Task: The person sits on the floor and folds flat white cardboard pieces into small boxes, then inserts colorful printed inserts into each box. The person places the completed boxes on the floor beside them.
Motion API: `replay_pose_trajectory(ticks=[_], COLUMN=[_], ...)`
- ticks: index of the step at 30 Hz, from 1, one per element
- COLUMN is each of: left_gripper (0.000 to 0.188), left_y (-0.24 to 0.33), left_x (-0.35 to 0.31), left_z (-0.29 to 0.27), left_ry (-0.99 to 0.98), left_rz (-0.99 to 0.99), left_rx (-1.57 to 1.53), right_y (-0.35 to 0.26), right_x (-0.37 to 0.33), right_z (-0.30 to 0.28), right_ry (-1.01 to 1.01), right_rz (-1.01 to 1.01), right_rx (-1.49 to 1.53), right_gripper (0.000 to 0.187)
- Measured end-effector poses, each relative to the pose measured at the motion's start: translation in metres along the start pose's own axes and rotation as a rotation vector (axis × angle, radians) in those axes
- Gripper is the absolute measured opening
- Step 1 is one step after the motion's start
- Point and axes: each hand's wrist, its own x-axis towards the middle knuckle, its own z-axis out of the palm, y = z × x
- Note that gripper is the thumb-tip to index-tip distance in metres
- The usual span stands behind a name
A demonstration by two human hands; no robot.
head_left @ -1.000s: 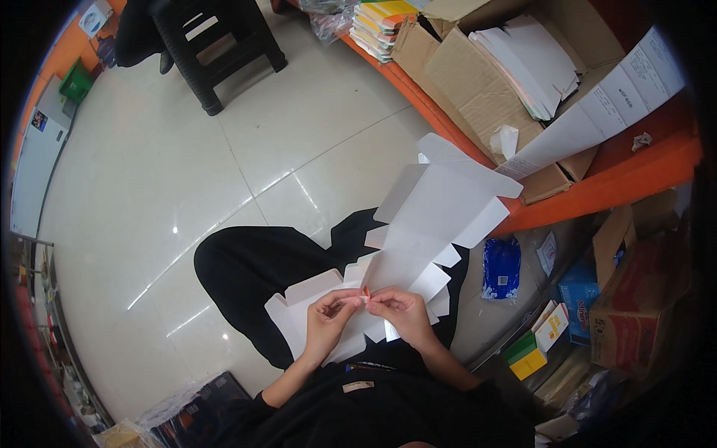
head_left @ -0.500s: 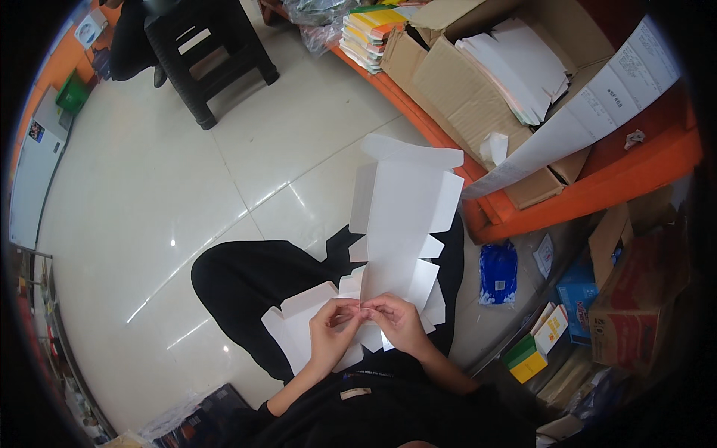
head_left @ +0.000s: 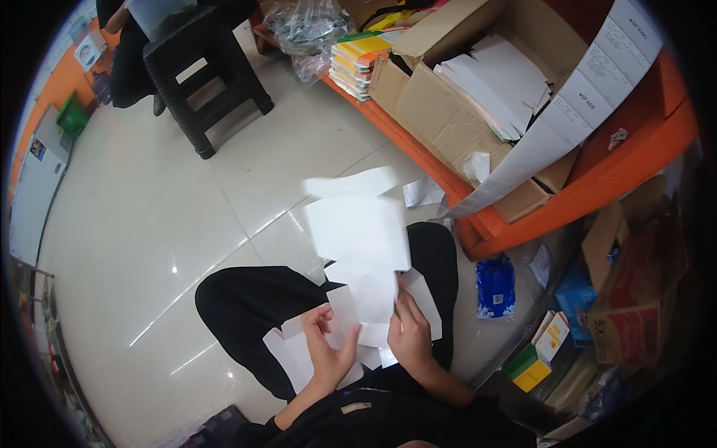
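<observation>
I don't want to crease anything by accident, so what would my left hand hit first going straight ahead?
Probably the white card flap just beyond the left hand's fingers; from this one view, depth is unclear, so it might pass over it.

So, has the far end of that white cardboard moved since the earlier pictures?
Yes. The white cardboard's far end has swung left: it overlapped the orange bench in view at first; now floor shows between them.
</observation>
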Motion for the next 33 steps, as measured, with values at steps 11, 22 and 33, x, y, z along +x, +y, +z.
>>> replay_pose_trajectory(ticks=[11, 22, 33], left_gripper=[0.025, 0.022, 0.025], left_y=[-0.009, -0.047, -0.049], left_x=[0.037, -0.017, -0.021], left_z=[-0.008, 0.019, 0.025], left_ry=[-0.262, -0.273, -0.274], left_rz=[-0.449, -0.102, -0.026], left_rx=[-0.81, -0.123, -0.149], right_y=[-0.015, -0.01, -0.008], right_x=[-0.001, 0.008, 0.003], right_z=[-0.005, 0.005, 0.01], right_ry=[0.07, 0.168, 0.178], right_rz=[-0.122, 0.003, 0.076], right_rx=[0.111, 0.424, 0.533], right_gripper=[0.038, 0.009, 0.009])
